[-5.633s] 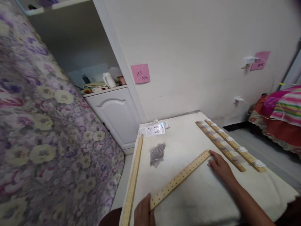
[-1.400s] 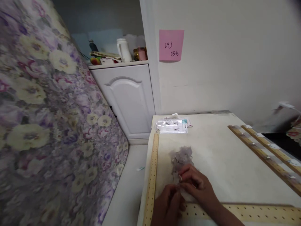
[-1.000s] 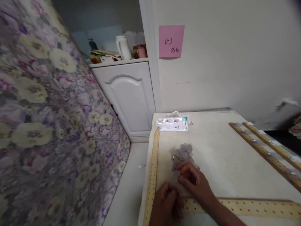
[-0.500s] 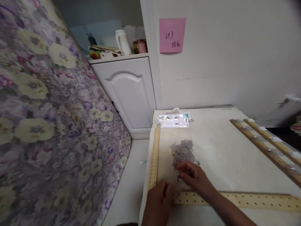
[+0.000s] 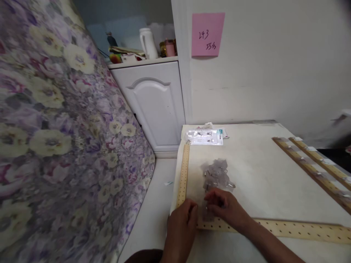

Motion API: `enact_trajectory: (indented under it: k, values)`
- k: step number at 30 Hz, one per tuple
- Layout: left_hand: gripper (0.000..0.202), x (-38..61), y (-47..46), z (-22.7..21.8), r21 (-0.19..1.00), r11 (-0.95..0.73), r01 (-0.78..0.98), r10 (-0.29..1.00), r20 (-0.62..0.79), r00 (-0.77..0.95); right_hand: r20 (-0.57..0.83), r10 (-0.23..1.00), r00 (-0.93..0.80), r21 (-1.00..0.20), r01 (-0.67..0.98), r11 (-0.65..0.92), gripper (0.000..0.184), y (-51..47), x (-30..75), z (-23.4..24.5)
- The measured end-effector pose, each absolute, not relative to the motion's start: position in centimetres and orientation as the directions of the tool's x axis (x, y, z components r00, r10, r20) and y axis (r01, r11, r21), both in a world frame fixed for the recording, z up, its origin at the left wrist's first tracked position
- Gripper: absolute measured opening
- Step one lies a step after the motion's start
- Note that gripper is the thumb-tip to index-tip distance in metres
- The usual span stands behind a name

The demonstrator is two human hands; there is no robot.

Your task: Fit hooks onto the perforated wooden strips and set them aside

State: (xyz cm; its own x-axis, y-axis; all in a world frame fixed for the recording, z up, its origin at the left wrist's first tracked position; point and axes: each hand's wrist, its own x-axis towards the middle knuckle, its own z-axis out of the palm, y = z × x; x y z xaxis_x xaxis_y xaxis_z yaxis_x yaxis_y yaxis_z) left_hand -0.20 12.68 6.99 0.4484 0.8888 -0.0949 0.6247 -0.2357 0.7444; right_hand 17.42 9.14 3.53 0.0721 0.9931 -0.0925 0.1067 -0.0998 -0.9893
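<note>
My right hand (image 5: 225, 205) is closed, thumb and fingers pinching a clear adhesive hook (image 5: 207, 212), a see-through plate with a small metal part. It hangs over the yellow perforated strip (image 5: 290, 230) along the near side of the table. Just beyond the fingers lies a pile of similar clear hooks (image 5: 218, 171), overlapping one another. My left hand (image 5: 183, 219) is closed at the corner where that strip meets the perforated strip on the left (image 5: 183, 175). Its fingertips press together, and what they hold, if anything, is hidden.
A clear blister pack (image 5: 205, 137) lies at the table's back left corner. Two wooden strips (image 5: 307, 166) with clear plates on them run along the right. A floral curtain (image 5: 82, 146) hangs left, beside a white cabinet (image 5: 153, 106). A pink note (image 5: 207, 34) is on the wall.
The view has shifted slightly. The clear hook in my right hand now overlaps the near strip, and my left hand has moved up slightly in the picture.
</note>
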Motion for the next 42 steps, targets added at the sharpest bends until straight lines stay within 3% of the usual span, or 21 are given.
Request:
enact_trajectory:
  k: [11, 22, 26, 30, 38, 42]
  values:
    - [0.024, -0.3, 12.8, 6.9, 0.718, -0.247, 0.651, 0.891, -0.097, 0.445, 0.1, 0.995, 0.028, -0.962, 0.257, 0.09, 0.011, 8.4, 17.1, 4.0]
    - [0.024, -0.3, 12.7, 7.0, 0.721, -0.263, 0.64, 0.891, -0.073, 0.449, 0.146, 0.989, -0.007, -0.944, 0.299, 0.141, 0.017, 8.1, 17.0, 4.4]
    - [0.024, -0.4, 12.7, 7.1, 0.715, -0.257, 0.65, 0.896, -0.076, 0.437, 0.108, 0.994, 0.004, -0.953, 0.284, 0.102, 0.012, 8.2, 16.8, 4.4]
    - [0.023, -0.6, 12.8, 7.4, 0.705, -0.26, 0.66, 0.909, -0.052, 0.413, -0.039, 0.993, 0.107, -0.982, 0.181, -0.058, 0.004, 8.7, 17.2, 3.6]
    - [0.022, -1.3, 12.8, 7.8, 0.705, -0.282, 0.65, 0.923, 0.016, 0.384, -0.157, 0.986, -0.053, -0.987, -0.026, -0.158, 0.004, 9.5, 16.4, 3.1]
    - [0.023, -2.0, 11.9, 7.9, 0.737, -0.282, 0.615, 0.928, 0.046, 0.37, -0.15, 0.988, -0.032, -0.989, 0.013, -0.149, 0.004, 9.8, 15.7, 3.0]
